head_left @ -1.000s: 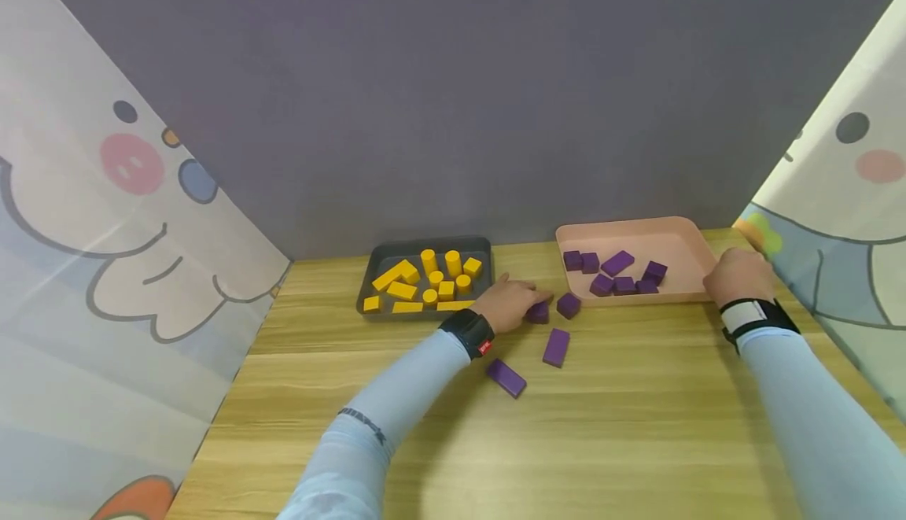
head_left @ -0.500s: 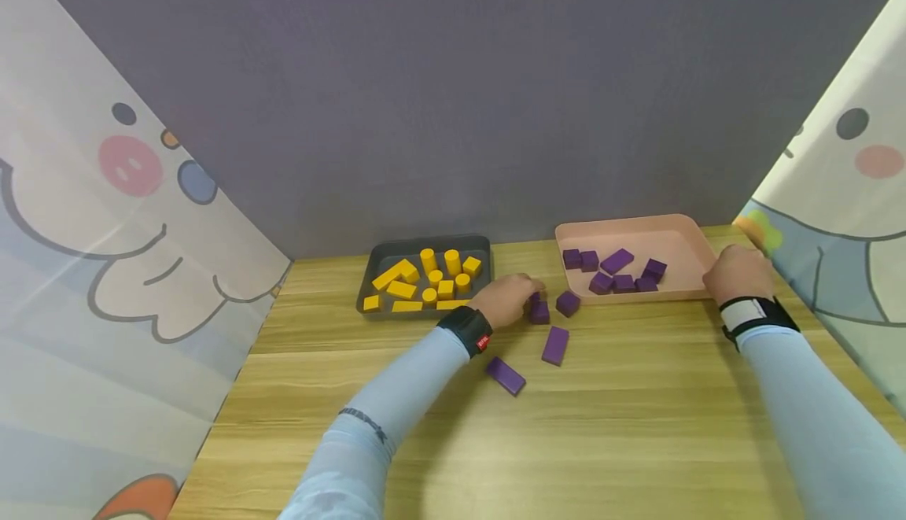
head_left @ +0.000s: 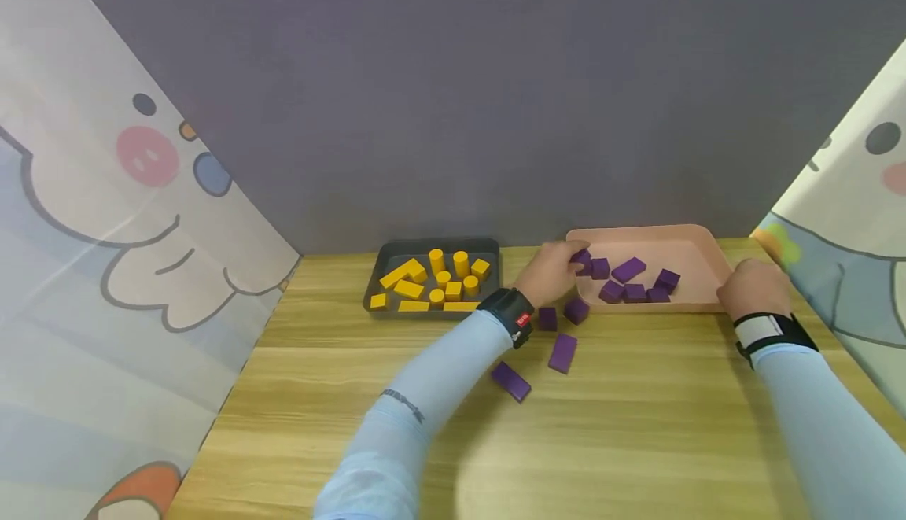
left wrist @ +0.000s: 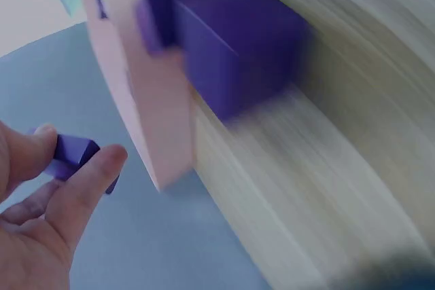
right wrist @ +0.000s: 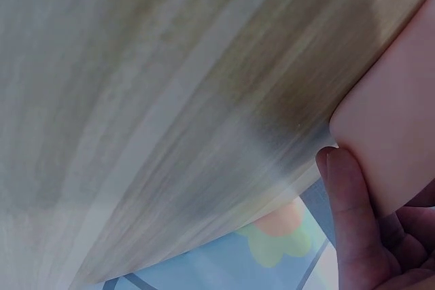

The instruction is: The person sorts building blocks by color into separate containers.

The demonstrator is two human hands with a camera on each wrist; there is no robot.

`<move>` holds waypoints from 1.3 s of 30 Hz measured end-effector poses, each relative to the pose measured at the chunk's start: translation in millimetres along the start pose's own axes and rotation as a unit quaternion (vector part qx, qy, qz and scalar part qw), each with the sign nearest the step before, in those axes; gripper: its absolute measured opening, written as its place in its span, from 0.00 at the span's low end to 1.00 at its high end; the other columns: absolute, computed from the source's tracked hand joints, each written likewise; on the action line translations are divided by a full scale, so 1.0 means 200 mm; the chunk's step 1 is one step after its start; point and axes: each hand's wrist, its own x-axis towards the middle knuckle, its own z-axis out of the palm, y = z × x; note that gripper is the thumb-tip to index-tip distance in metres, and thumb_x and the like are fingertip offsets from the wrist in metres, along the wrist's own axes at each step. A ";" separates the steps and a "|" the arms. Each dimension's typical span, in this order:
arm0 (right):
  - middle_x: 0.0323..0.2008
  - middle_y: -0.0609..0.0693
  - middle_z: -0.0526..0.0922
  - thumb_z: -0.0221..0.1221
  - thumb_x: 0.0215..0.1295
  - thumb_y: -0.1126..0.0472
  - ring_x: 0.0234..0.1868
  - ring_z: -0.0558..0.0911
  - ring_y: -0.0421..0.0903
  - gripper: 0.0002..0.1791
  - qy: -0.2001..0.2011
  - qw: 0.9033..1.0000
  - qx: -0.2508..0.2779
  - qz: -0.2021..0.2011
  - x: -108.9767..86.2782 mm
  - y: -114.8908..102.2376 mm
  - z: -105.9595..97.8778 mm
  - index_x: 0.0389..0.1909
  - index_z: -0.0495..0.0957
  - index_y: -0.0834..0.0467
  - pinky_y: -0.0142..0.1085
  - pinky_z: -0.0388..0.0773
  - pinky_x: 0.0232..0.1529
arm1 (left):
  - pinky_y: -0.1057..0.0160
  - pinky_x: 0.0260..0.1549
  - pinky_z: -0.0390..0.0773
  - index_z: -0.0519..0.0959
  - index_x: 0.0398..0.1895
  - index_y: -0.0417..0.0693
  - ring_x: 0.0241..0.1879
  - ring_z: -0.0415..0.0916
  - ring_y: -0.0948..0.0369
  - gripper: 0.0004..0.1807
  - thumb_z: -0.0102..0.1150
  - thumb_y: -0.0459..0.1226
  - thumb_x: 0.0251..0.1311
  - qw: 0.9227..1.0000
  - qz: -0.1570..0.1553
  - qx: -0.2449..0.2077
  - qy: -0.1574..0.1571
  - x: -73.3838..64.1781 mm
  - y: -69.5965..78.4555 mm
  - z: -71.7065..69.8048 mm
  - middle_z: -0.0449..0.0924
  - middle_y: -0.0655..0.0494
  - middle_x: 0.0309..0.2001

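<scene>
My left hand (head_left: 548,272) is at the left rim of the pink tray (head_left: 683,248). In the left wrist view its thumb and fingers pinch a small purple block (left wrist: 71,154), partly hidden by the fingers. Several purple blocks (head_left: 628,270) lie in the tray's left and middle part. On the table in front of it are a purple cube (head_left: 547,319), another purple cube (head_left: 576,310) and two flat purple blocks (head_left: 563,353). My right hand (head_left: 756,290) grips the tray's right side, its thumb against the outer wall in the right wrist view.
A dark grey tray (head_left: 373,292) with several yellow blocks and cylinders stands to the left. Behind both trays rises a grey wall (head_left: 453,111). Printed cartoon panels flank the wooden table (head_left: 637,425) on either side.
My left hand has picked a purple block off the table and moved right with it to the pink tray's left rim. The right hand stays on the tray. The head view has shifted slightly.
</scene>
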 end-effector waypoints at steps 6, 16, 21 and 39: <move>0.22 0.73 0.80 0.58 0.59 0.67 0.28 0.82 0.73 0.15 0.008 1.000 -0.011 0.014 -0.04 0.03 0.01 0.27 0.77 0.80 0.61 0.81 0.28 | 0.81 0.27 0.70 0.74 0.74 0.50 0.33 0.78 0.70 0.27 0.59 0.32 0.73 0.999 0.008 -0.030 0.025 0.11 0.18 0.10 0.82 0.57 0.67; 0.27 0.76 0.82 0.56 0.59 0.66 0.32 0.82 0.77 0.15 0.015 1.000 0.003 0.014 -0.06 -0.02 0.03 0.28 0.78 0.79 0.64 0.81 0.30 | 0.79 0.17 0.67 0.72 0.75 0.55 0.24 0.72 0.71 0.29 0.64 0.38 0.71 0.998 0.001 -0.046 0.040 0.21 0.31 0.28 0.87 0.60 0.49; 0.30 0.78 0.82 0.57 0.58 0.67 0.34 0.81 0.78 0.14 0.021 1.000 0.011 0.017 -0.06 -0.03 0.03 0.29 0.79 0.79 0.66 0.79 0.32 | 0.82 0.30 0.76 0.75 0.72 0.54 0.39 0.82 0.72 0.26 0.64 0.42 0.72 0.999 -0.007 -0.027 0.044 0.24 0.32 0.35 0.87 0.62 0.59; 0.31 0.78 0.83 0.56 0.60 0.67 0.35 0.82 0.78 0.15 0.015 1.000 -0.004 0.027 -0.05 -0.03 0.03 0.32 0.78 0.80 0.65 0.81 0.35 | 0.76 0.58 0.79 0.81 0.66 0.58 0.60 0.83 0.70 0.21 0.65 0.44 0.71 0.999 -0.020 0.038 0.013 0.28 0.32 0.43 0.85 0.65 0.62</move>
